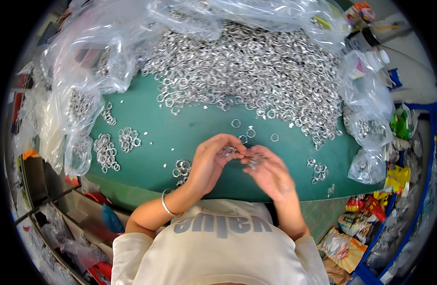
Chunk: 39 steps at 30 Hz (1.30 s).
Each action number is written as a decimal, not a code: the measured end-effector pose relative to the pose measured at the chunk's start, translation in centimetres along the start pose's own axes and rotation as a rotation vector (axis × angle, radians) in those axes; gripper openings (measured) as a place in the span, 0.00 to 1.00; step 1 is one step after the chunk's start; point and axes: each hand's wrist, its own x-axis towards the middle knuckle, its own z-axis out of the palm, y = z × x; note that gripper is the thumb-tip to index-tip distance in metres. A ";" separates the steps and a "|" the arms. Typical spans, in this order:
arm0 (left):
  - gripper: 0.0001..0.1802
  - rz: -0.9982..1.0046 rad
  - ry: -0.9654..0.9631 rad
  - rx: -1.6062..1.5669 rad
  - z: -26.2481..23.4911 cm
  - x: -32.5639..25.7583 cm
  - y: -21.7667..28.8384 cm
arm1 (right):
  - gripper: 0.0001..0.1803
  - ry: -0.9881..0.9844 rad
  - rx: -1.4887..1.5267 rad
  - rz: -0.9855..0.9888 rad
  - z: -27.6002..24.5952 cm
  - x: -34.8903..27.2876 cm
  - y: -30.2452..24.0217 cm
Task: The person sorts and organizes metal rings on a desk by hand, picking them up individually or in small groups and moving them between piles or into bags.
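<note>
Over the front middle of the green table [190,123], my left hand [210,159] is closed around a few small silver metal rings [228,151]. My right hand [271,175] is just beside it, fingers bent around more silver rings [255,162] and somewhat smeared by motion. The fingertips of both hands meet or nearly meet. Just beyond them lie a few loose rings [235,123]. A small cluster of rings [182,169] lies by my left wrist, which wears a bangle [166,203]. Farther back spreads a large heap of the same rings [247,66].
See-through plastic bags [102,57] edge the table's back and left; more bags of rings [368,164] stand on the right. Small ring piles lie at left [105,152] and right [319,172]. Below right, colourful packets [344,244] sit by a blue frame [408,209]; boxes [88,216] are below left.
</note>
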 end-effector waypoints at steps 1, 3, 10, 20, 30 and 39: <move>0.14 0.049 -0.018 0.124 0.6 -0.3 -0.2 | 0.18 0.040 0.073 0.022 0.3 0.2 0.8; 0.14 0.159 -0.057 0.370 1.8 -1.1 -0.2 | 0.19 -0.010 0.317 0.067 0.4 0.7 1.7; 0.12 0.522 -0.425 0.932 4.2 -1.2 -0.3 | 0.18 0.153 0.370 0.104 0.1 0.9 2.4; 0.12 0.334 -0.068 0.931 -1.0 0.0 1.4 | 0.06 0.862 -1.664 -0.661 -5.8 -6.8 -6.3; 0.17 0.671 -0.048 1.568 -2.2 4.7 -0.7 | 0.06 0.947 -2.248 -0.805 -5.1 -6.1 -5.9; 0.09 0.737 -0.019 1.613 -3.1 5.5 -0.9 | 0.09 0.239 -1.976 -0.724 -1.6 3.8 -0.5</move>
